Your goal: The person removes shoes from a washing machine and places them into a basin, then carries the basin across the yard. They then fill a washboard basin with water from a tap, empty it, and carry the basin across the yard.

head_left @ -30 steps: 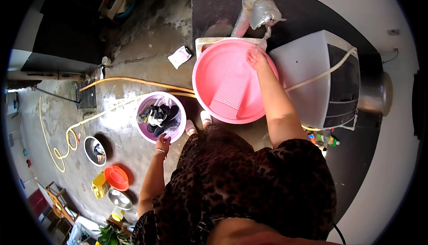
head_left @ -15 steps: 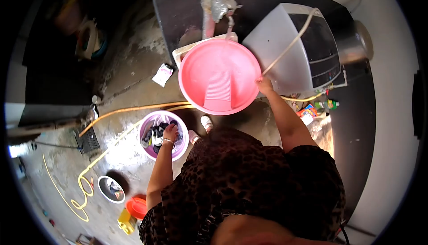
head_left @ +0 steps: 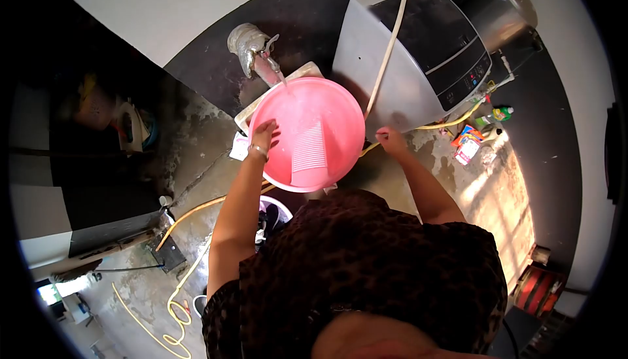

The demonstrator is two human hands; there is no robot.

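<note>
A big pink basin (head_left: 347, 107) with a ribbed washboard (head_left: 309, 153) moulded into it sits below a plastic-wrapped tap (head_left: 248, 42). Water runs from the tap into the basin. My left hand (head_left: 263, 136) reaches over the basin's left side, fingers apart and nothing in them. To the right of the basin, away from its rim, is my right hand (head_left: 391, 140), fingers curled in, with no object visible in it. A purple basin (head_left: 281, 207) with dark cloth in it is on the floor, partly hidden by my left arm and body.
At the right stands a grey washing machine (head_left: 366, 51) with a pale hose (head_left: 392, 38) across it. Detergent packets (head_left: 467, 144) and a green-capped bottle (head_left: 502, 113) lie beyond my right hand. A yellow hose (head_left: 173, 323) coils on the wet floor at left.
My left hand has left the dark cloth in the purple basin and come up to the pink basin. My right hand has let go of the pink basin's rim. The view has turned.
</note>
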